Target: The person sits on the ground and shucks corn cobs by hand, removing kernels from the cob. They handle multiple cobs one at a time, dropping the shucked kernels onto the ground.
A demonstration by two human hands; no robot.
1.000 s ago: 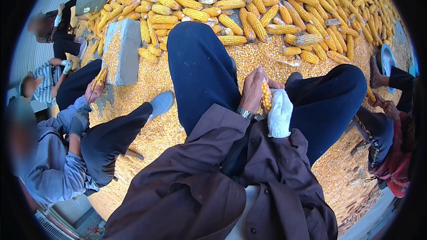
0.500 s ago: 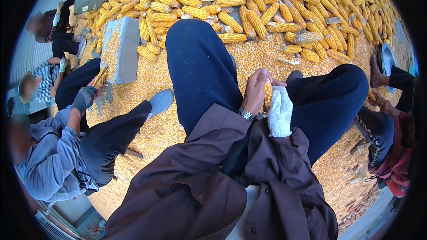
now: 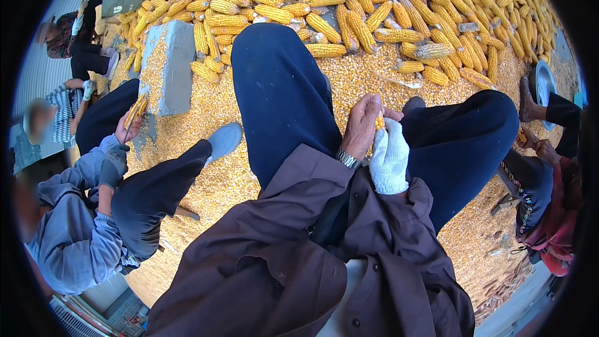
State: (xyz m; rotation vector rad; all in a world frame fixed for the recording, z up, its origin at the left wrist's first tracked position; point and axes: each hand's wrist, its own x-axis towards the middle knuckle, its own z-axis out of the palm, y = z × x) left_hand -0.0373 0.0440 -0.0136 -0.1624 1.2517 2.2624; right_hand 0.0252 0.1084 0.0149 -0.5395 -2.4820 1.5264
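We find the bare left hand [image 3: 363, 126] and white-gloved right hand [image 3: 389, 157] clamped on a yellow corn cob [image 3: 378, 122] at frame centre; the cob could slip under uneven twisting.

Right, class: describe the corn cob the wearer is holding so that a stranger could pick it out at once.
Start at the big heap of cobs along the top, then come down between the wearer's dark blue knees. There the bare left hand and the white-gloved right hand grip one cob. It alone is off the ground and mostly hidden by the hands.
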